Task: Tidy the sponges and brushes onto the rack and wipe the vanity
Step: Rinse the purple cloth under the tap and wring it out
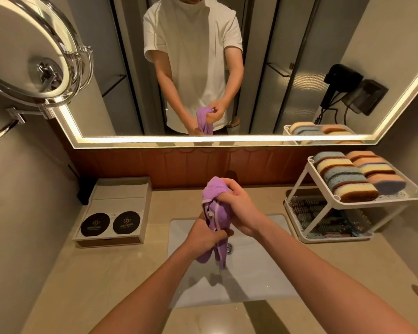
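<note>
Your forearms [152,288] are reaching over the sink [258,280] | left grip [206,235] is clenching the upright purple cloth [219,213] low, right grip [239,206] clenching it high

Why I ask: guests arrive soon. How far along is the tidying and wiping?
Done: sponges sit in rows on the top shelf of the rack; what look like brushes lie below. In hand: left hand and right hand both grip a purple cloth over the sink, apparently wringing it. Left, it seems: wiping the countertop.
</note>
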Available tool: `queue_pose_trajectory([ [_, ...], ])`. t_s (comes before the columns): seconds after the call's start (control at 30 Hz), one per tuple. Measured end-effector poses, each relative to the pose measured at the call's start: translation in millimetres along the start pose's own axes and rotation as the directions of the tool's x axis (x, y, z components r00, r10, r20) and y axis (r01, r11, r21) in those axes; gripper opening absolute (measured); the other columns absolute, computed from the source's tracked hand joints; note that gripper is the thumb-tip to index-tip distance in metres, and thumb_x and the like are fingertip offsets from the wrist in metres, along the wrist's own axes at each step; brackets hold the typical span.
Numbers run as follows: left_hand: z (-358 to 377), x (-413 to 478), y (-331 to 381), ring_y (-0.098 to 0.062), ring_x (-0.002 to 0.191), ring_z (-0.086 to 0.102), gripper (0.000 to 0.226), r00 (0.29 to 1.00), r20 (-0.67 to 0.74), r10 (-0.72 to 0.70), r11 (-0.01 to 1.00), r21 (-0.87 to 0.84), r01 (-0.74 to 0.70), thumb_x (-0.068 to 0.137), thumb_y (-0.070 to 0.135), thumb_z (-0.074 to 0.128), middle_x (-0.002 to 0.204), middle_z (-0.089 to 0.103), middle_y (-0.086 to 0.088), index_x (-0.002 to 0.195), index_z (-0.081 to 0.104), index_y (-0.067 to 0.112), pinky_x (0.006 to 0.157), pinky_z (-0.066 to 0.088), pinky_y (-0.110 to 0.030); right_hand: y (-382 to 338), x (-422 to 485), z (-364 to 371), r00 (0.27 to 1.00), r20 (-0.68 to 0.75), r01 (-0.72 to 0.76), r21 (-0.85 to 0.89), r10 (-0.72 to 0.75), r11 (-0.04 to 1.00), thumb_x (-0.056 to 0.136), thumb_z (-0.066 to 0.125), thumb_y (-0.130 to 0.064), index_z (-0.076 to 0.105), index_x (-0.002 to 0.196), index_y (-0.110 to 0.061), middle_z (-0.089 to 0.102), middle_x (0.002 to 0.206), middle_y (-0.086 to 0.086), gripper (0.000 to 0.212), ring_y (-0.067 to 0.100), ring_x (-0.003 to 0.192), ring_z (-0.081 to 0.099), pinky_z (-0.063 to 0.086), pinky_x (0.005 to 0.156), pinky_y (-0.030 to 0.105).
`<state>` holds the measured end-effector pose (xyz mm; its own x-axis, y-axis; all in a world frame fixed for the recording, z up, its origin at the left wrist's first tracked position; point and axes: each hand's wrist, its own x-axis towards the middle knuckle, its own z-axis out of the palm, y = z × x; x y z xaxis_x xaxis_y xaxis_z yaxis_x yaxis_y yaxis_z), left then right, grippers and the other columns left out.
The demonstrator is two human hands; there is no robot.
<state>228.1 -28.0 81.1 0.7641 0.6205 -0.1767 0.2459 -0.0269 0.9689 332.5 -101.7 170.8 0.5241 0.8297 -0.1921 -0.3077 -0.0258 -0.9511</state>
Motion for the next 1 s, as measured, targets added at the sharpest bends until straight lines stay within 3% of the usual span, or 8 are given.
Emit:
queue_pose_trajectory([
  [0.2, 4.5, 6.1, -1.3, -0.018, 0.089, 0.071, 0.033, 0.999, -0.016, -0.041, 0.998, 0.055, 0.042, 0.081, 0.011, 0.079, 0.094, 0.075, 0.002, 0.111, 0.067, 0.019, 0.073, 0.057, -0.026, -16.7, -7.1, -4.9, 1.000, -0.021, -0.009, 0.269, 0.015, 0.963, 0.097, 0.054, 0.001, 0.060, 0.132, -0.014, 0.067, 0.119, 0.018, 0.039, 0.026, 0.105, 0.067, 0.055, 0.091, 0.039],
  [0.33, 1.8, 11.3, 1.4, -0.020, 0.089, 0.069, 0.025, 0.995, -0.069, -0.079, 0.994, -0.079, 0.073, 0.092, 0.004, 0.068, 0.094, 0.075, 0.002, 0.113, 0.068, 0.017, 0.068, 0.053, -0.021, -28.8, -11.7, -23.3, 0.998, -0.038, 0.062, 0.372, -0.052, 0.926, 0.091, 0.049, 0.005, 0.060, 0.128, -0.010, 0.069, 0.113, 0.016, 0.042, 0.027, 0.104, 0.066, 0.051, 0.097, 0.043],
  [0.47, -13.1, 17.5, 14.3, -0.017, 0.090, 0.067, 0.029, 0.977, -0.173, -0.127, 0.966, -0.244, 0.082, 0.094, 0.003, 0.064, 0.106, 0.072, -0.004, 0.118, 0.061, 0.018, 0.067, 0.054, -0.020, -6.7, -10.9, -68.5, 0.973, -0.225, 0.064, 0.048, -0.052, 0.997, 0.080, 0.060, -0.002, 0.059, 0.121, -0.004, 0.067, 0.113, 0.016, 0.041, 0.024, 0.097, 0.065, 0.054, 0.078, 0.032],
  [0.53, -22.4, 20.3, 20.4, -0.018, 0.089, 0.066, 0.034, 0.979, -0.170, -0.111, 0.973, -0.218, 0.073, 0.089, -0.002, 0.065, 0.106, 0.071, -0.008, 0.115, 0.059, 0.018, 0.066, 0.053, -0.020, 20.4, -9.1, -89.4, 0.943, -0.321, -0.146, -0.160, 0.088, 0.976, 0.087, 0.061, -0.002, 0.060, 0.117, -0.003, 0.065, 0.120, 0.020, 0.029, 0.025, 0.101, 0.061, 0.051, 0.086, 0.037],
  [0.63, -23.8, 20.2, 31.1, -0.019, 0.085, 0.067, 0.043, 0.997, -0.033, -0.063, 0.992, -0.112, 0.059, 0.084, -0.008, 0.062, 0.110, 0.068, -0.016, 0.121, 0.055, 0.014, 0.062, 0.054, -0.022, 52.4, -13.5, -94.7, 0.910, -0.332, -0.367, -0.358, 0.250, 0.859, 0.082, 0.069, -0.013, 0.050, 0.140, -0.009, 0.053, 0.141, 0.014, 0.061, 0.025, 0.122, 0.051, 0.043, 0.098, 0.040],
  [0.73, -16.5, 20.7, 34.8, -0.023, 0.094, 0.068, 0.056, 0.990, 0.139, -0.038, 0.997, 0.076, 0.028, 0.074, 0.009, 0.064, 0.116, 0.063, -0.010, 0.127, 0.051, 0.023, 0.072, 0.061, -0.032, 54.9, -11.1, -69.4, 0.990, -0.098, -0.137, -0.503, 0.101, 0.853, 0.085, 0.073, -0.010, 0.033, 0.157, -0.035, 0.040, 0.152, -0.008, 0.086, 0.010, 0.137, 0.042, 0.040, 0.100, 0.027],
  [0.83, -16.4, 19.5, 36.5, -0.024, 0.104, 0.068, 0.062, 0.984, 0.175, -0.033, 0.996, 0.086, 0.019, 0.073, 0.012, 0.067, 0.121, 0.062, -0.006, 0.130, 0.049, 0.025, 0.088, 0.060, -0.038, 49.6, -5.0, -48.3, 0.986, 0.112, -0.050, -0.503, 0.123, 0.863, 0.083, 0.070, -0.003, 0.032, 0.155, -0.044, 0.052, 0.143, -0.008, 0.091, 0.009, 0.119, 0.062, 0.055, 0.091, 0.024],
  [1.0, -35.8, 18.5, 37.2, -0.026, 0.096, 0.072, 0.059, 0.996, 0.087, -0.035, 0.997, -0.064, 0.040, 0.079, 0.012, 0.073, 0.112, 0.069, -0.010, 0.132, 0.051, 0.022, 0.083, 0.060, -0.039, 41.9, 1.4, -36.1, 0.993, 0.089, -0.026, -0.440, 0.073, 0.898, 0.092, 0.070, -0.011, 0.061, 0.122, -0.040, 0.072, 0.116, -0.007, 0.042, 0.010, 0.105, 0.070, 0.058, 0.089, 0.028],
])
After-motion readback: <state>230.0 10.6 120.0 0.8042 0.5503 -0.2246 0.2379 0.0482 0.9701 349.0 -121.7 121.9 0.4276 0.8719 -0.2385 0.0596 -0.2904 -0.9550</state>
